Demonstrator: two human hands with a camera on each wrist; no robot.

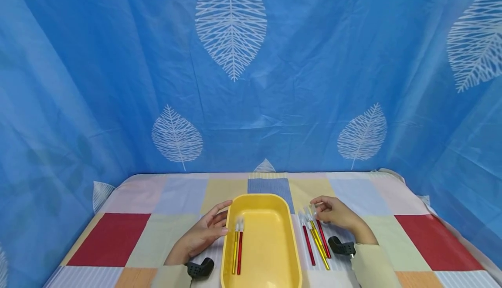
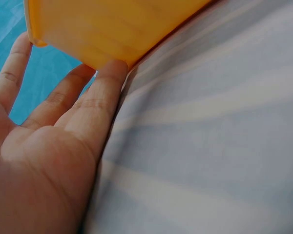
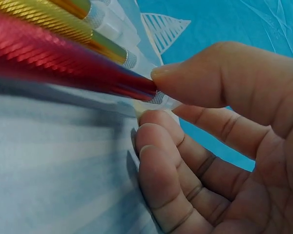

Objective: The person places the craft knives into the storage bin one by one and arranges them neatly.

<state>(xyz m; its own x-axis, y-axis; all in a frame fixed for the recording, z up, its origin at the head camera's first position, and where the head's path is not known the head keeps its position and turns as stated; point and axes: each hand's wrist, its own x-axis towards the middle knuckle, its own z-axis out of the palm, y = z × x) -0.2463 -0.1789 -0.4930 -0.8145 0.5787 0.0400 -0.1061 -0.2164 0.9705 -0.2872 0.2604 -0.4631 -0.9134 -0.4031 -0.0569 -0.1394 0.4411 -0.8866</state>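
My right hand (image 1: 337,213) pinches a red craft knife (image 1: 324,240) near its clear cap, between thumb and fingers; the right wrist view shows the thumb on the knurled collar end of the red handle (image 3: 73,61). Next to it lie two gold craft knives (image 1: 319,246) and another red craft knife (image 1: 308,244), caps pointing away from me. My left hand (image 1: 204,233) touches the left side of a yellow tray (image 1: 270,253) with extended fingers. Inside the tray, along its left wall, a gold craft knife (image 1: 235,253) and a red craft knife (image 1: 240,253) lie side by side.
A patchwork cloth (image 1: 172,231) covers the table. Behind it hangs a blue curtain (image 1: 298,83) with white leaf prints, which also encloses both sides. Black wrist mounts (image 1: 201,269) sit on both wrists.
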